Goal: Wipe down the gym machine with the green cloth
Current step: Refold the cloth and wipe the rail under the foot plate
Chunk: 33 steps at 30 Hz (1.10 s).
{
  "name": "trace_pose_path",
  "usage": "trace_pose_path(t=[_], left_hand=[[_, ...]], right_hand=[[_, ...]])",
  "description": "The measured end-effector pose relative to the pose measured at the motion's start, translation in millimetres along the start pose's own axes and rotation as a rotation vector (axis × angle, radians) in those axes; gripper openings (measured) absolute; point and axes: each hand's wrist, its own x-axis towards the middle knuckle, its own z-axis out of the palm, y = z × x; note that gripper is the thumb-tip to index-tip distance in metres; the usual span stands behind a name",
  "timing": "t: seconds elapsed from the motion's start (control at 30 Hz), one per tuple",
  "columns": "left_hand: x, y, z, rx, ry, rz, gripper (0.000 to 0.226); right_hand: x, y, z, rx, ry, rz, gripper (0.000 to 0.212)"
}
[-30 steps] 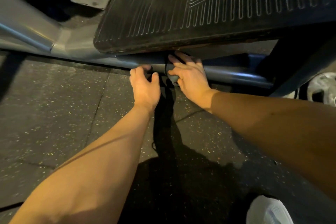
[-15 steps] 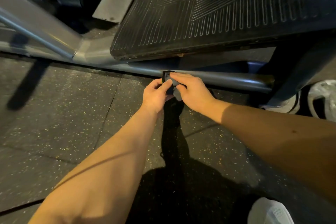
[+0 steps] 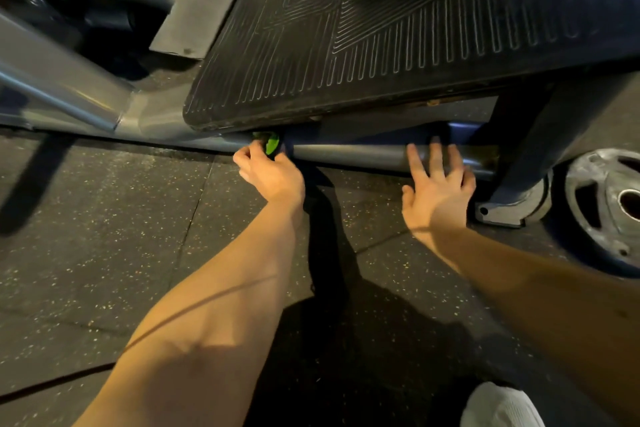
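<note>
**Cloth worked in under the footplate edge**

The left hand [image 3: 270,177] pinches the bunched green cloth [image 3: 271,143] against the grey bar [image 3: 346,152], tucked beneath the front edge of the ribbed footplate [image 3: 381,38] near its left corner, likely to reach grime hidden there. The right hand [image 3: 438,191] is spread wide further along the bar, apparently bracing; blur hides whether it touches.

Most of the green cloth [image 3: 271,143] is out of sight under the front edge of the footplate [image 3: 381,45] and inside the left hand [image 3: 272,175], whose fingertips are hidden too. Further right along that edge, the right hand [image 3: 437,189] is blurred; whether it touches the bar [image 3: 349,152] is unclear. The weight plate [image 3: 602,208] below the footplate's right end is cut off.
</note>
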Motion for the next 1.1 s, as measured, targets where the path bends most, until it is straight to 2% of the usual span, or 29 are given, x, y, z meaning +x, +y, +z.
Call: trace_pose_path(t=[0.07, 0.2, 0.27, 0.4, 0.47, 0.57, 0.63, 0.7, 0.77, 0.83, 0.9, 1.0, 1.1], left_hand=[[-20, 4, 9, 0.078, -0.027, 0.059, 0.024], [-65, 13, 26, 0.164, -0.245, 0.294, 0.034], [-64, 14, 30, 0.158, -0.257, 0.321, 0.036], [-17, 6, 20, 0.094, -0.061, 0.058, 0.022], [4, 10, 15, 0.063, 0.018, -0.057, 0.028], [11, 19, 27, 0.12, 0.131, -0.122, 0.025], [-10, 28, 37, 0.168, 0.15, -0.138, 0.02], [-40, 33, 46, 0.145, 0.03, -0.034, 0.022], [-76, 35, 51, 0.104, -0.205, 0.091, 0.024], [-98, 31, 55, 0.096, -0.445, -0.008, 0.028], [-106, 33, 40, 0.12, -0.592, -0.139, 0.029], [-122, 67, -15, 0.161, -0.764, -0.154, 0.02], [-146, 134, -78, 0.237, -0.891, -0.192, 0.03]], right_hand=[[2, 2, 1, -0.02, -0.002, -0.003, 0.074], [0, 2, 5, -0.052, 0.025, 0.016, 0.083], [1, 2, 9, -0.05, 0.026, 0.017, 0.088], [2, -1, 13, -0.057, 0.01, 0.019, 0.092], [2, -1, 11, -0.052, 0.017, 0.022, 0.093], [2, 3, 2, -0.044, -0.013, 0.006, 0.092], [4, 4, -5, -0.047, -0.075, -0.001, 0.091], [8, 4, -11, -0.05, -0.133, 0.01, 0.094], [7, 6, -19, -0.033, -0.215, -0.001, 0.096], [0, 11, -32, -0.005, -0.273, -0.036, 0.091], [-11, 14, -51, 0.047, -0.331, -0.026, 0.084], [-35, 11, -90, 0.352, -0.436, 0.1, 0.073], [-65, 1, -156, 0.806, -0.574, 0.357, 0.064]])
